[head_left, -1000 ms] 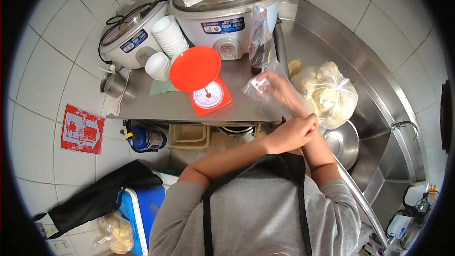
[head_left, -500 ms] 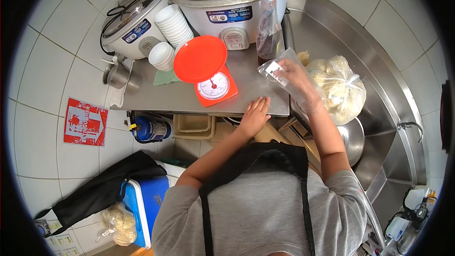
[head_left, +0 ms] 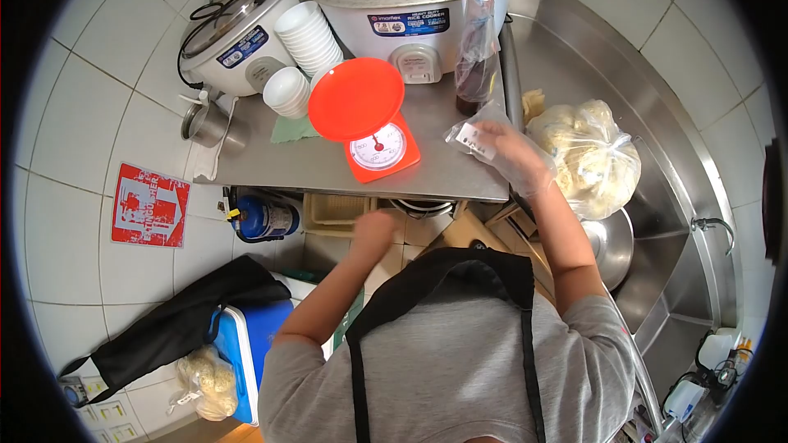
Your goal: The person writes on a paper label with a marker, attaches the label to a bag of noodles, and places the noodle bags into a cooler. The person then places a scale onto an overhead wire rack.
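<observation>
A clear plastic bag [head_left: 533, 168] covers my right hand [head_left: 505, 148] and wrist above the right end of the steel table. My right fingers are bent together at the bag's far end, beside a white printed label [head_left: 474, 140]. My left hand [head_left: 375, 234] is smeared by motion in front of the table edge, touching nothing visible. Left of my right hand stands a red scale [head_left: 380, 148] with a round red pan [head_left: 357, 98]. Just beyond my right hand is a dark bottle [head_left: 474, 86] with clear plastic over its upper part.
Two rice cookers [head_left: 408, 23] [head_left: 238, 57] and stacked white cups [head_left: 308, 37] stand at the back. On the right, a tied bag of pale food [head_left: 595, 160] and a metal bowl [head_left: 614, 250] are at the sink [head_left: 657, 221]. A blue extinguisher [head_left: 267, 218] is under the table.
My left hand first held my right wrist area, then lay spread on the table edge, and has now moved left and back off it. The view has shifted slightly.
</observation>
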Demonstrator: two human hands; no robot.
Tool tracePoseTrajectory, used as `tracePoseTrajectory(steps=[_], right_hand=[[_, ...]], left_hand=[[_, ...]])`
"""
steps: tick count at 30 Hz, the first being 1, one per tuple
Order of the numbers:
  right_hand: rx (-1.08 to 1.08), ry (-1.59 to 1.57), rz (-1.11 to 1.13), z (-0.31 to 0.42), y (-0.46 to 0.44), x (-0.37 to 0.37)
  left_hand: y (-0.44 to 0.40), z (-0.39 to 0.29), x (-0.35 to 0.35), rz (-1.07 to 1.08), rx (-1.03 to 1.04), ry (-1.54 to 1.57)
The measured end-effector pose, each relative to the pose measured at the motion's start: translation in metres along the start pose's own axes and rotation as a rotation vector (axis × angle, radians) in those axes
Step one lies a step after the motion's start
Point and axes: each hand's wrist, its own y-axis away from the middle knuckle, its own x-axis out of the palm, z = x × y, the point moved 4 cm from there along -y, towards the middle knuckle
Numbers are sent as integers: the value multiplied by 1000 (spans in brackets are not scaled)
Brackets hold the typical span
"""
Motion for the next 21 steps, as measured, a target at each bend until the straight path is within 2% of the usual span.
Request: tracePoseTrajectory(steps=[1, 3, 4, 7, 9, 12, 15, 18, 21], right_hand=[[-53, 153, 56, -4, -4, -2], [-161, 459, 161, -14, -18, -13], [-142, 494, 215, -22, -22, -14], [-114, 578, 343, -42, -31, -14], [-145, 603, 374, -48, -36, -12], [-107, 635, 331, -53, -38, -9], [-286, 793, 271, -48, -36, -6], [-227, 672, 112, -43, -26, -4], [-324, 826, -20, -35, -17, -4]], left_hand=[[7, 24, 9, 65, -134, -57], [17, 47, 1, -15, -179, -62], [21, 51, -3, -54, -200, -63], [9, 25, -30, -538, 8, 195], [-10, 3, -38, -663, 58, 307], [-36, -13, -34, -503, -41, 364], [-52, -31, -36, -770, 227, 475], [-70, -44, -32, -690, 449, 552], [-76, -43, -20, -656, 437, 561]])
